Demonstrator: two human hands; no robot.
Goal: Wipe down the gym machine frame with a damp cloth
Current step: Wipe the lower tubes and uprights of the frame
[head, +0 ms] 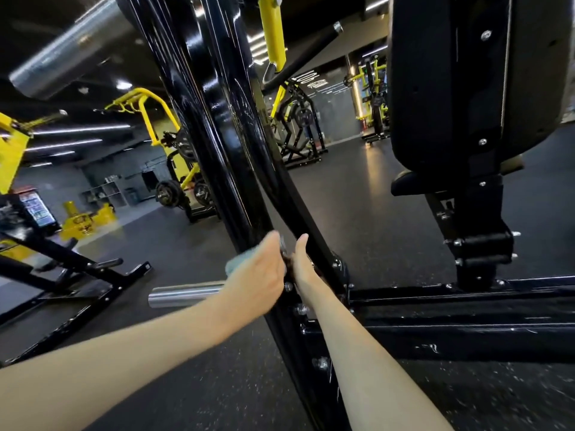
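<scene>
The gym machine frame (217, 126) is a glossy black upright that runs from the top centre down between my arms. A thinner curved black bar (289, 188) branches off its right side. My left hand (258, 275) grips a pale blue cloth (233, 263) and presses it against the left side of the upright, low down near a bolted joint. Only a corner of the cloth shows past my knuckles. On the right side of the same joint, my right hand (303, 262) holds the frame with its thumb pointing up; its fingers are hidden behind the metal.
A black base beam (466, 325) runs right from the joint, under a black padded seat back (451, 88). A chrome sleeve (186, 295) sticks out left behind my left hand, and another (68, 48) overhead. A black bench frame (68, 275) and yellow machines (155, 119) stand on the dark rubber floor (186, 244).
</scene>
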